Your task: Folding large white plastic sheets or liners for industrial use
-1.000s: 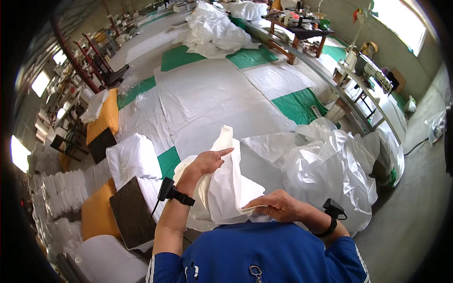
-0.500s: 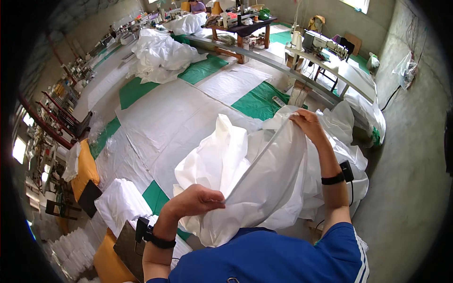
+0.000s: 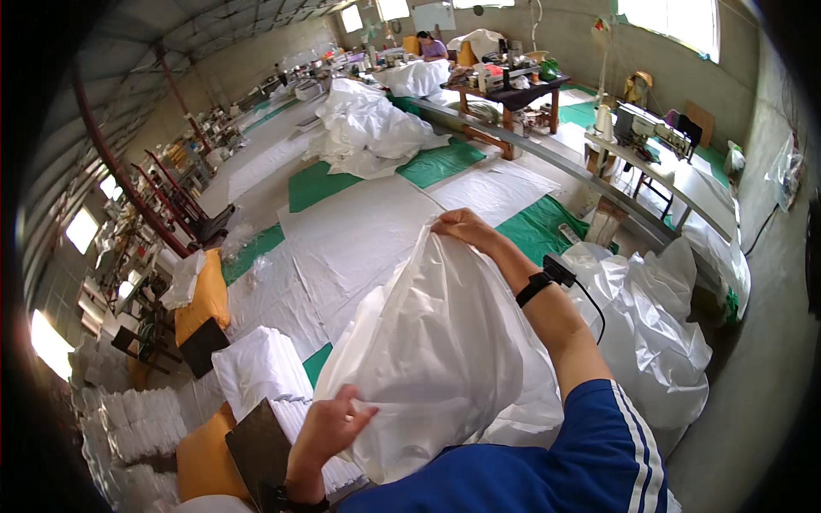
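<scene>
A large white sheet [image 3: 445, 342] of thin, slightly see-through material hangs in front of me, bulging in loose folds. My right hand [image 3: 462, 227] is raised ahead of me and pinches the sheet's upper edge, drawing it to a peak. Lower down, my left hand [image 3: 332, 427] lies beside the sheet's left side. Its fingers are apart, and no grip on the material shows. Each wrist wears a dark strap. More crumpled white sheeting [image 3: 637, 316] is heaped to the right of my right forearm.
Folded white stacks [image 3: 261, 368] and yellow-orange bundles [image 3: 203, 299] stand at left. White and green cloths cover the floor ahead, where a white heap [image 3: 372, 128] lies. A metal rail [image 3: 556, 154] runs before a sewing machine [image 3: 654, 128] by the right wall. A person [image 3: 432, 47] sits far back.
My right hand has moved left with the sheet's edge, pulling the sheet up in front of me. My left hand has released the edge and dropped lower. The view has tilted up.
</scene>
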Available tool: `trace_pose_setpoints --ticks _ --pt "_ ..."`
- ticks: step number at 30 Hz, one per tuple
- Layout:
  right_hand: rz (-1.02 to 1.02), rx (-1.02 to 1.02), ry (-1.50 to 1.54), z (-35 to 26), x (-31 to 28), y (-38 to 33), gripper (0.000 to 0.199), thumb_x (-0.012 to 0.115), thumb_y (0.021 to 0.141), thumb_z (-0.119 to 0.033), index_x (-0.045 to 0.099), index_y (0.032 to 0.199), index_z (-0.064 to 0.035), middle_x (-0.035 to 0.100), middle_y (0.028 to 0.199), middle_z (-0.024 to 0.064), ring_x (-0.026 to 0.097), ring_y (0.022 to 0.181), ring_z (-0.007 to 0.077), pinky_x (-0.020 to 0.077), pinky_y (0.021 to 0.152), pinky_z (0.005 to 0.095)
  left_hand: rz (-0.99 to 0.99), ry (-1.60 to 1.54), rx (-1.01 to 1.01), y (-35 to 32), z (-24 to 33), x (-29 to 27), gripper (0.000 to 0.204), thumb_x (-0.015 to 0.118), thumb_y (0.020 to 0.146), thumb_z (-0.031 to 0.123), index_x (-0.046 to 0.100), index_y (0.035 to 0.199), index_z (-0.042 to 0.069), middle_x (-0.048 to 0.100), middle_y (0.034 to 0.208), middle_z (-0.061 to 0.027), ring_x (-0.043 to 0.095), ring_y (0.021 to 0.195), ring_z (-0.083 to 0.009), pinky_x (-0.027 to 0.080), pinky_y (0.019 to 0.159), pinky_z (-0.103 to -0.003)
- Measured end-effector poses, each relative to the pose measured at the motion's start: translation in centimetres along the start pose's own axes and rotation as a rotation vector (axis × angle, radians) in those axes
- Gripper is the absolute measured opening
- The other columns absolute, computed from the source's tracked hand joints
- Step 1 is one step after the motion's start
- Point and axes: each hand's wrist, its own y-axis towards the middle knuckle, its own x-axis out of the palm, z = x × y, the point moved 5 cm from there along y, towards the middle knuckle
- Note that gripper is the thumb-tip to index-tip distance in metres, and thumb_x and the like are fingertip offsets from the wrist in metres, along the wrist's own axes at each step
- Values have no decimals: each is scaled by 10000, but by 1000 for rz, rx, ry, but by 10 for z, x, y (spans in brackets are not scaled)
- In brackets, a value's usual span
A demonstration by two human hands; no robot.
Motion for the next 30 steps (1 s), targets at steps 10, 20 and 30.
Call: trace_pose_setpoints --ticks 10,20,30 --pt "-5 -477 22 -166 65 -98 120 659 851 -84 662 963 -44 603 926 -13 578 809 70 471 726 215 722 -298 -269 -73 -107 -61 174 721 773 118 617 831 -9 570 681 -29 441 543 -77 382 513 -239" --pt "-65 -528 -681 -168 58 -141 95 633 810 -71 646 903 -60 641 839 61 619 849 202 500 763 317 707 -207 -56 -64 -104 -79 122 726 755 86 648 801 5 636 742 -62 522 603 -104 421 556 -260" --pt "573 -131 -946 -31 -147 -128 103 654 770 -124 688 865 -102 681 815 91 657 734 215 508 656 330 1414 -805 -130 -209 -395 -262 373 541 915 277 490 1224 73 449 678 38 393 504 -50 344 459 -200"
